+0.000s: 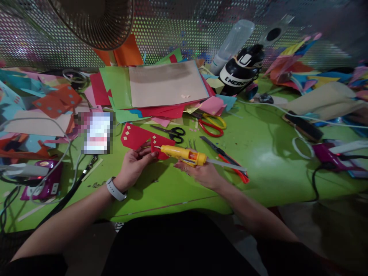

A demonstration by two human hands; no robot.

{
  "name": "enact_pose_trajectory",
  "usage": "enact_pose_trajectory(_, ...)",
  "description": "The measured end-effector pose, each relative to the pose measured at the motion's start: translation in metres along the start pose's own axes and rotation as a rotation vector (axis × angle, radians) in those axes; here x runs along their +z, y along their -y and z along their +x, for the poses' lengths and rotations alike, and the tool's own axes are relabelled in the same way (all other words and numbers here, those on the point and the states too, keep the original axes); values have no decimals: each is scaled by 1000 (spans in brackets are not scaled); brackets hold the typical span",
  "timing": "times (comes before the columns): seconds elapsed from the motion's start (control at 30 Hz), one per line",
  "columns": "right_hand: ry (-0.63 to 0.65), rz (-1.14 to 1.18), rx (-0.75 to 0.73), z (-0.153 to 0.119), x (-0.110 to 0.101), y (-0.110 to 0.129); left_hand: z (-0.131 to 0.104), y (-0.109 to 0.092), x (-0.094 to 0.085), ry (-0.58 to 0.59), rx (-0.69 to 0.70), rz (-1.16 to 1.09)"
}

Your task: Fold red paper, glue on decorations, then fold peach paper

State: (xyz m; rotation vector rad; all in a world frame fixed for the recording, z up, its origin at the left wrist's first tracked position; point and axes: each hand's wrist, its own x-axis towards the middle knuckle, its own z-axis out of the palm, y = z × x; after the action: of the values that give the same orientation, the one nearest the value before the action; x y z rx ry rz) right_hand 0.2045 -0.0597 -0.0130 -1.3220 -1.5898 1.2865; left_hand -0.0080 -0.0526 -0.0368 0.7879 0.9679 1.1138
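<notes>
Smooth green tabletop (264, 145) | left hand (133, 166) pinches angular red paper (133, 142), dotted with pale diamond pieces (125, 138), midway along table's near side | right hand (201, 172) grips yellow plastic glue gun (175, 151), metal nozzle (157, 147) over paper, translucent stick (227, 164) protruding | red-handled cutter (222, 154), black scissors (170, 132), red-yellow scissors (203, 128) crowd beyond | layered paper sheets (168, 86) | black bottle (243, 71) | perforated screen (172, 30)

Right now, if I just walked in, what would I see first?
Probably the yellow glue gun in the right hand, its tip near the red paper that the left hand holds. A big fan shows at the top left, and a black bottle sits at the back.
</notes>
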Motion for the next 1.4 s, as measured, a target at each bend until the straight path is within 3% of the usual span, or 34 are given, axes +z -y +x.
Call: enact_pose_trajectory(1.4, -30, -123, -55, -9, -3, -9, 0, 1, -1, 4, 39, 77)
